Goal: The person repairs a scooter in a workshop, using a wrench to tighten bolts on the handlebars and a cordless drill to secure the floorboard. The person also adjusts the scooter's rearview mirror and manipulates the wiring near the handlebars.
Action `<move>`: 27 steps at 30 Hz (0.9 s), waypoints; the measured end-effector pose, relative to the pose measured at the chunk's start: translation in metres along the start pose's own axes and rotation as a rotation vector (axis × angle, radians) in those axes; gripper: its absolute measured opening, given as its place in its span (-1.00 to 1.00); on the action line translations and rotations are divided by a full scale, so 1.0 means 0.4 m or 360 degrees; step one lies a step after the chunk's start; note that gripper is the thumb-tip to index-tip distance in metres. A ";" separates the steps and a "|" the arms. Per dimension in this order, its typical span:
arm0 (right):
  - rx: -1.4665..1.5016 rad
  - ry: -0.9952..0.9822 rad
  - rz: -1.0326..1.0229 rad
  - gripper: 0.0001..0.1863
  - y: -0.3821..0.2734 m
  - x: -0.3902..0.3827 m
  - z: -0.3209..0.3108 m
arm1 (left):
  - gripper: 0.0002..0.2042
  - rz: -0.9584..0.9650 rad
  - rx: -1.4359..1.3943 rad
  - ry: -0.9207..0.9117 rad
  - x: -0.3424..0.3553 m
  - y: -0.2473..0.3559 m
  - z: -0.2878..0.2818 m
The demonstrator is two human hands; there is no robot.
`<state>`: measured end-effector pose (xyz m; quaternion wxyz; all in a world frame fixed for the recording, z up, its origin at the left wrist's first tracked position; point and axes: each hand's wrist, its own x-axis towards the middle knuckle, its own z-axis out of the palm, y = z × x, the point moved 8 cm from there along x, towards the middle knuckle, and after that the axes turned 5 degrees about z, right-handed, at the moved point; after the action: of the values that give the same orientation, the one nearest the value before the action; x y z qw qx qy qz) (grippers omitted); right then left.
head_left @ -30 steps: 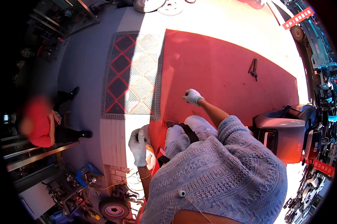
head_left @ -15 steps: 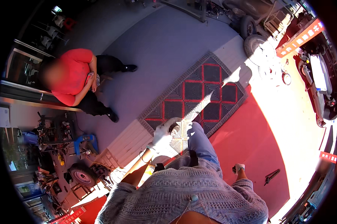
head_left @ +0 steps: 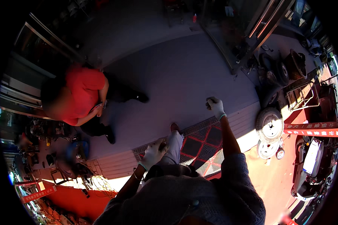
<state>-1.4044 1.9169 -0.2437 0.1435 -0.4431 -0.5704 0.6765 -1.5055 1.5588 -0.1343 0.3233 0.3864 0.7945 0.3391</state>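
Observation:
My left hand (head_left: 152, 154), in a whitish glove, hangs in front of my left hip beside my leg (head_left: 172, 146). Its fingers are curled in, with a dark patch at them; whether that is a held thing or the glove's own surface I cannot make out. Stretched forward over the grey floor (head_left: 169, 71) is my right hand (head_left: 215, 107), also gloved, its fingers bent into a loose fist with dark fingertips and no object showing. A black and red patterned mat (head_left: 204, 144) lies under me, and one shoe (head_left: 175, 127) shows at its far edge.
To the left sits a person in a red shirt (head_left: 87, 90), legs stretched toward the middle. Wheels (head_left: 270, 125) and a dark metal door frame (head_left: 229, 62) stand on the right. A scooter (head_left: 307, 165) is parked at far right; cluttered equipment (head_left: 69, 161) stands at left.
I have stepped forward and turned somewhat right, with the mat now nearer my body. My right hand has swung from beside my hip out to the front. The left stays low, fingers curled.

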 end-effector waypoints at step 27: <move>-0.0110 0.0189 0.0452 -0.84 -0.869 1.825 -0.223 | -0.76 -0.0919 0.0290 0.0433 1.834 -0.108 -0.629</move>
<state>-1.8579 2.5923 -0.2458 0.0646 -0.5633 -0.5155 0.6425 -2.0788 2.0769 -0.2117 0.2610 0.1238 0.9342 0.2095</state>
